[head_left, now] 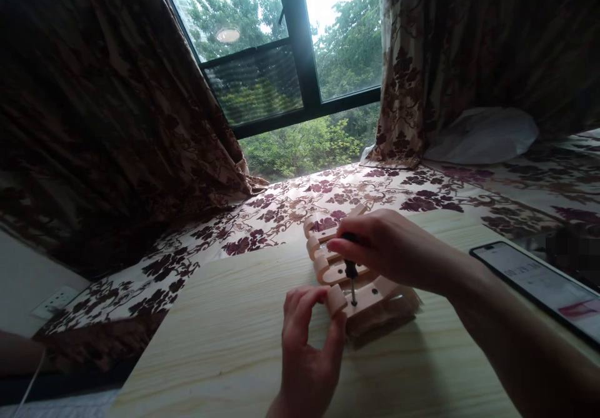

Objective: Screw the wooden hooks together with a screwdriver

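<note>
Several curved wooden pieces (334,273) lie side by side in a row on the pale wooden board, with dark holes in their flat parts. My right hand (375,243) is closed round the black handle of a screwdriver (351,271). The screwdriver stands nearly upright, its tip at a hole in the nearest piece. Thumb and fingers of my left hand (312,330) pinch the rounded left end of this nearest wooden piece (336,300). Clear plastic wrap (394,321) shows beneath and beside the pieces.
The pale board (234,318) spans the foreground. A phone (539,287) lies at its right edge. Behind are a flowered cloth (262,218), a white plastic bag (485,135), patterned curtains (405,62) and a window. A wall socket (54,302) is at the far left.
</note>
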Demonstrator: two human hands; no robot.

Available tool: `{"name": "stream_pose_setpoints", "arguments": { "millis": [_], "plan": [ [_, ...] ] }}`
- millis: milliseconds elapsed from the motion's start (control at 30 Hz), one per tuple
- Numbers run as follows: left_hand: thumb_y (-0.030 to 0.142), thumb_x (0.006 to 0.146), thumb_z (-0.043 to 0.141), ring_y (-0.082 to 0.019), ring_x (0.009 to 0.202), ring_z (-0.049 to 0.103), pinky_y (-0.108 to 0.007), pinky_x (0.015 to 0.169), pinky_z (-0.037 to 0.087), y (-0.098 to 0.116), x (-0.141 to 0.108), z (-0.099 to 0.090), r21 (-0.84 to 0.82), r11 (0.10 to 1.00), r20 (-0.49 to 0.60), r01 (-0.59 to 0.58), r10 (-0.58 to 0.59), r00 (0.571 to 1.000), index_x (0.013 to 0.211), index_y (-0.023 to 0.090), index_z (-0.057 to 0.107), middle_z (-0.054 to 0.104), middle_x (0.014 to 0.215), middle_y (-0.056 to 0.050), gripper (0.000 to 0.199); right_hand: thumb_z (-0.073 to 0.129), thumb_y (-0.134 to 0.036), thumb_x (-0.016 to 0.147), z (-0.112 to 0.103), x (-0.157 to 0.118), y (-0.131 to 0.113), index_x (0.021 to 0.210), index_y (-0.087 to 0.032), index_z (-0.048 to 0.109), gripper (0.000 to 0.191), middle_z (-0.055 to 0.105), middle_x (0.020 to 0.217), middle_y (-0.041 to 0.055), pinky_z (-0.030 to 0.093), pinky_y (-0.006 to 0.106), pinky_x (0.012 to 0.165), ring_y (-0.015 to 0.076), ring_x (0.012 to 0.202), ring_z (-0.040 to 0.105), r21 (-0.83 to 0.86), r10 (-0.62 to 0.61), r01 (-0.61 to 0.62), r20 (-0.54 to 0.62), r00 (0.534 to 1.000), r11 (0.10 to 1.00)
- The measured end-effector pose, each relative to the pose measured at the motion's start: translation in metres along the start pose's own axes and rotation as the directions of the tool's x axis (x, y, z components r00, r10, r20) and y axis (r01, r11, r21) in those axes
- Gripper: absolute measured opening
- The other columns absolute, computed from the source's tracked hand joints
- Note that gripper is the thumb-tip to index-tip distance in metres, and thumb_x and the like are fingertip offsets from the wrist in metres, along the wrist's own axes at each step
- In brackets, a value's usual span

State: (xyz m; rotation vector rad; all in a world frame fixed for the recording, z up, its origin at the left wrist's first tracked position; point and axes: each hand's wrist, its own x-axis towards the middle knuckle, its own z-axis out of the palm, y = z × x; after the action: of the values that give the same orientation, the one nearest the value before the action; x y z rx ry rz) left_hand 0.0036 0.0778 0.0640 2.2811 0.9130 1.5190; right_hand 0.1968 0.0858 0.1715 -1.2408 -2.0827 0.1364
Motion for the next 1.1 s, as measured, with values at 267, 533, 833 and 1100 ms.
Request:
{"name": "stream_pose_setpoints", "arguments": {
  "millis": [267,533,833,1100],
  "plan": [
    [0.017,0.089,0.058,-0.014,0.097,0.057,-0.025,0.087,0.047,0.0023,0.0004,0.0001,-0.002,1.0,0.001,0.004,-0.004,1.0,0.107,0.023,0.057,0.06,0.099,-0.001,0.019,0.054,-0.029,0.093,-0.0022,-0.0021,-0.005,0.068,-0.016,0.055,0.028,0.048,0.059,-0.0046,0.027,0.022,0.054,0.0068,0.055,0.039,0.056,-0.105,0.101,0.071,0.992,0.993],
    [0.017,0.089,0.058,-0.013,0.097,0.057,-0.024,0.087,0.047,0.0014,0.0005,-0.0002,0.003,1.0,0.006,0.01,-0.01,1.0,0.107,0.023,0.056,0.06,0.099,0.0,0.02,0.057,-0.027,0.091,-0.0048,-0.006,-0.0047,0.075,-0.018,0.062,0.019,0.052,0.061,-0.005,0.028,0.022,0.054,0.0068,0.055,0.042,0.027,-0.051,0.05,0.056,0.997,0.998],
    [0.017,0.089,0.057,-0.013,0.096,0.056,-0.024,0.086,0.047,0.002,0.001,0.0009,-0.002,1.0,0.005,0.011,-0.011,1.0,0.107,0.024,0.056,0.06,0.098,0.0,0.019,0.059,-0.032,0.091,-0.0005,-0.0036,-0.0046,0.068,-0.016,0.057,0.028,0.049,0.058,-0.0042,0.026,0.024,0.053,0.0078,0.054,0.038,-0.076,0.001,-0.001,0.002,1.0,0.997],
    [0.018,0.089,0.058,-0.015,0.097,0.057,-0.027,0.087,0.047,0.0016,0.0,0.0005,-0.008,1.0,0.009,0.022,-0.022,1.0,0.107,0.024,0.056,0.06,0.099,-0.001,0.019,0.054,-0.024,0.093,-0.0068,-0.007,-0.0082,0.085,-0.018,0.063,0.014,0.059,0.069,-0.0036,0.033,0.02,0.056,0.0069,0.06,0.047,0.142,-0.097,0.072,0.175,0.98,0.987]
  ]
}}
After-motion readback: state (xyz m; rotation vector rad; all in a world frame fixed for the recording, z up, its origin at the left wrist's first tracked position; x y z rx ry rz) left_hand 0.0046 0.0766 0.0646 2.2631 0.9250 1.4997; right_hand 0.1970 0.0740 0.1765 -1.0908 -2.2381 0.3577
